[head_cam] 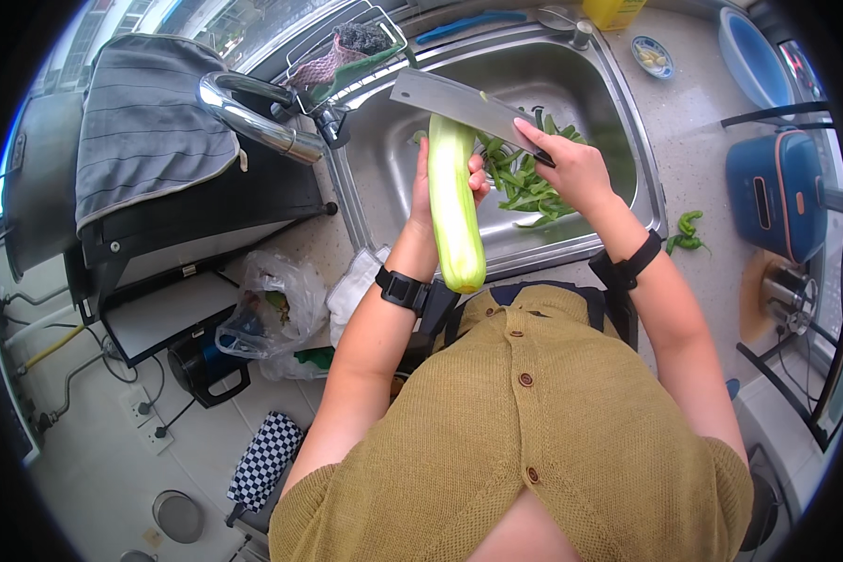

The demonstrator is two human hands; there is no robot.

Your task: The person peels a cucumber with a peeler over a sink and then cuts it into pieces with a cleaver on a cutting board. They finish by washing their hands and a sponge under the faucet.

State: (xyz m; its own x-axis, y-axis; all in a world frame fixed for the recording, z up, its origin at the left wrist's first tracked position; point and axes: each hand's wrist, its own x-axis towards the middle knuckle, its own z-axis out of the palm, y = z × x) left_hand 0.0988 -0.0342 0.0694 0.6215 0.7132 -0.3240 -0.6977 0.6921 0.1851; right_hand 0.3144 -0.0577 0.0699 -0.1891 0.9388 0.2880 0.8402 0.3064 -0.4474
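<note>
My left hand [423, 188] grips a long, pale green peeled stem vegetable [455, 204], perhaps celtuce, from beneath. It slants over the front of the steel sink [393, 175], its blunt lower end close to my body. In my right hand [570, 166] is a Chinese cleaver [456, 105], held by its dark handle with the index finger along the blade. The broad blade lies across the vegetable's far end; whether it cuts in cannot be told. Green peelings [534, 186] are heaped in the basin around the drain, partly hidden by the right hand.
Left of the sink stand a chrome faucet [253, 116] and a cloth-covered rack [158, 126]. A wire caddy [351, 56] holds scrubbers behind. Green peppers [687, 232], a small dish [652, 57] and a blue appliance [776, 193] are on the right. A plastic bag [274, 302] sits front left.
</note>
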